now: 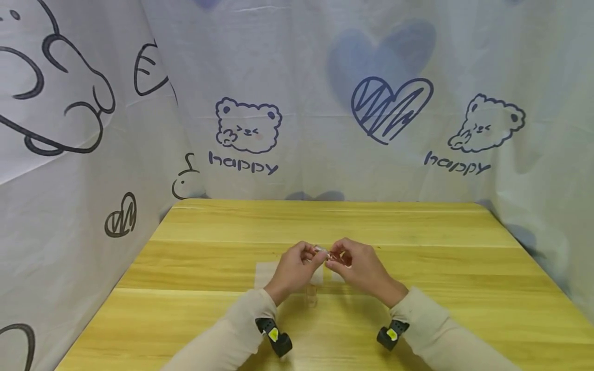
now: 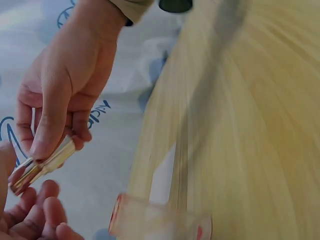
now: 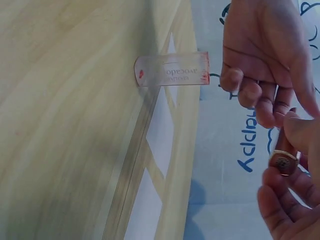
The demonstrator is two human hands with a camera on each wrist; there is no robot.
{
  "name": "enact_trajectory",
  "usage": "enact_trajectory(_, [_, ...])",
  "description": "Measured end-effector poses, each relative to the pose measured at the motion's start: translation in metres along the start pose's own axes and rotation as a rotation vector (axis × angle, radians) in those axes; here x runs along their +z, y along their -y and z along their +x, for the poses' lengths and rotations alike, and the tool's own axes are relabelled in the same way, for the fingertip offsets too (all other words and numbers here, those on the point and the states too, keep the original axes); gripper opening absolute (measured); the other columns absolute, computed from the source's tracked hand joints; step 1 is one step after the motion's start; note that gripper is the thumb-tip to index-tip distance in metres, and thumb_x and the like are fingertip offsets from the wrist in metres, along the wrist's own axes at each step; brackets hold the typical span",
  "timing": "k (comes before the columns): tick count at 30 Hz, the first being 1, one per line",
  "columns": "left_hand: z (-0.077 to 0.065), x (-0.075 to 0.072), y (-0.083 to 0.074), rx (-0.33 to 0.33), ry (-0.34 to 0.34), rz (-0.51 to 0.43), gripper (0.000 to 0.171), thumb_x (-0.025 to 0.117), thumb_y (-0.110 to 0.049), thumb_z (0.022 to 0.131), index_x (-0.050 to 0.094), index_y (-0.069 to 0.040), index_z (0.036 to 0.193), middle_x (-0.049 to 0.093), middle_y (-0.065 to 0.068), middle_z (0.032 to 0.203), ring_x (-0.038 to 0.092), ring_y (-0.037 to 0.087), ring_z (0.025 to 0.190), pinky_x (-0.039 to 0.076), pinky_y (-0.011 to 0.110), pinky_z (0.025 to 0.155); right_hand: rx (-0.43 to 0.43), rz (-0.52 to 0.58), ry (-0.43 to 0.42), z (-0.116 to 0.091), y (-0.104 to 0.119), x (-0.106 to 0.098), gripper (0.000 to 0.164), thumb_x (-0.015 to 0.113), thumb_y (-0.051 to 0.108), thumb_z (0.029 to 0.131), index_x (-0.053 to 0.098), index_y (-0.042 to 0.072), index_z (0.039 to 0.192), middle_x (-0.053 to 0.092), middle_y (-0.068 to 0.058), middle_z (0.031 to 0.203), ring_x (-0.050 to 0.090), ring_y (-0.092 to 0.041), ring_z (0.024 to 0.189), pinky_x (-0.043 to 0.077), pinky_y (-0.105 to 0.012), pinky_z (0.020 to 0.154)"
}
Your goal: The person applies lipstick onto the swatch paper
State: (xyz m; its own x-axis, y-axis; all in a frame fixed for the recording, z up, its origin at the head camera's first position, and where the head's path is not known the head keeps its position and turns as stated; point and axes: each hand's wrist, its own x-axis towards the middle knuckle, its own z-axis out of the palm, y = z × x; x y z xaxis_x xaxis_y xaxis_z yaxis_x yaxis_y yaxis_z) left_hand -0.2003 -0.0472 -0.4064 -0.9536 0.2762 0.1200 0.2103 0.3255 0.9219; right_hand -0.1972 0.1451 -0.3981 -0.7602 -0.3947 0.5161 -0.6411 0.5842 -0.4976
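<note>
Both hands hold one small shiny gold and reddish tube, like a lipstick, between them above the table. My left hand [image 1: 294, 269] pinches one end with thumb and fingers. My right hand [image 1: 364, 265] pinches the other end; in the left wrist view its thumb lies along the tube [image 2: 50, 162]. The right wrist view shows the tube's round, labelled end [image 3: 284, 164] among the right fingers. Below the hands a clear plastic cap [image 3: 172, 70] with "avocado" lettering and red marks stands upright on the table; its form in the head view is the clear piece [image 1: 312, 296].
Two white sheets [image 1: 266, 274] [image 3: 142, 210] lie flat on the wooden table [image 1: 195, 319], partly behind the hands. Black cameras [image 1: 280, 342] are strapped at both wrists. White printed curtains [image 1: 315, 134] hang behind the table and along its sides.
</note>
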Motion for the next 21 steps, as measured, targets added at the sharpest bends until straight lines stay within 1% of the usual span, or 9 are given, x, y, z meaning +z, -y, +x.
enact_trajectory(2, [0.002, 0.002, -0.002, -0.004, -0.024, -0.057, 0.039, 0.058, -0.043, 0.097, 0.060, -0.005, 0.105, 0.062, 0.007, 0.092, 0.058, 0.020, 0.083, 0.050, 0.034, 0.073, -0.051, -0.032, -0.046, 0.001, 0.001, 0.001, 0.022, 0.079, 0.015, 0.082, 0.063, 0.010, 0.096, 0.057, 0.007, 0.077, 0.049, -0.009, 0.062, 0.044, -0.024, 0.054])
enact_trajectory(5, [0.003, 0.004, -0.005, -0.046, -0.050, -0.152, 0.038, 0.059, -0.041, 0.096, 0.060, -0.003, 0.103, 0.063, 0.009, 0.092, 0.057, 0.022, 0.081, 0.049, 0.034, 0.069, -0.105, -0.067, -0.094, 0.002, 0.000, 0.004, 0.024, 0.081, 0.016, 0.080, 0.064, 0.009, 0.096, 0.060, 0.005, 0.080, 0.054, -0.010, 0.067, 0.049, -0.026, 0.060])
enact_trajectory(9, [0.004, 0.005, -0.006, -0.119, -0.081, -0.269, 0.037, 0.060, -0.038, 0.097, 0.061, -0.003, 0.105, 0.064, 0.006, 0.093, 0.056, 0.020, 0.079, 0.048, 0.033, 0.067, -0.096, -0.050, -0.116, 0.003, 0.001, 0.007, 0.027, 0.081, 0.017, 0.079, 0.064, 0.007, 0.098, 0.063, 0.002, 0.084, 0.059, -0.010, 0.073, 0.055, -0.030, 0.066])
enact_trajectory(12, [0.007, 0.006, -0.008, -0.146, -0.100, -0.342, 0.036, 0.059, -0.036, 0.097, 0.061, -0.001, 0.108, 0.064, 0.006, 0.094, 0.053, 0.019, 0.076, 0.046, 0.029, 0.064, -0.076, -0.030, -0.133, 0.004, 0.003, 0.007, 0.031, 0.082, 0.016, 0.078, 0.063, 0.006, 0.099, 0.064, 0.000, 0.086, 0.061, -0.012, 0.074, 0.056, -0.032, 0.064])
enact_trajectory(14, [0.008, 0.007, -0.009, -0.160, -0.109, -0.387, 0.036, 0.059, -0.034, 0.098, 0.060, 0.000, 0.109, 0.064, 0.007, 0.094, 0.051, 0.017, 0.073, 0.045, 0.027, 0.061, -0.077, -0.026, -0.147, 0.004, 0.003, 0.008, 0.031, 0.083, 0.016, 0.077, 0.063, 0.006, 0.099, 0.065, -0.002, 0.087, 0.062, -0.013, 0.073, 0.056, -0.032, 0.062])
enact_trajectory(18, [0.009, 0.009, -0.014, -0.190, -0.139, -0.452, 0.035, 0.061, -0.032, 0.097, 0.060, 0.001, 0.107, 0.065, 0.005, 0.095, 0.050, 0.013, 0.072, 0.045, 0.024, 0.059, -0.098, -0.019, -0.183, 0.004, 0.001, 0.010, 0.030, 0.083, 0.015, 0.077, 0.064, 0.004, 0.097, 0.065, -0.003, 0.086, 0.063, -0.014, 0.072, 0.056, -0.032, 0.059])
enact_trajectory(21, [0.008, 0.009, -0.016, -0.197, -0.168, -0.501, 0.034, 0.064, -0.031, 0.095, 0.059, 0.002, 0.105, 0.064, 0.004, 0.092, 0.049, 0.012, 0.072, 0.044, 0.023, 0.059, -0.121, -0.009, -0.210, 0.005, 0.002, 0.013, 0.028, 0.083, 0.013, 0.078, 0.064, 0.003, 0.095, 0.065, -0.004, 0.085, 0.064, -0.014, 0.073, 0.056, -0.031, 0.058])
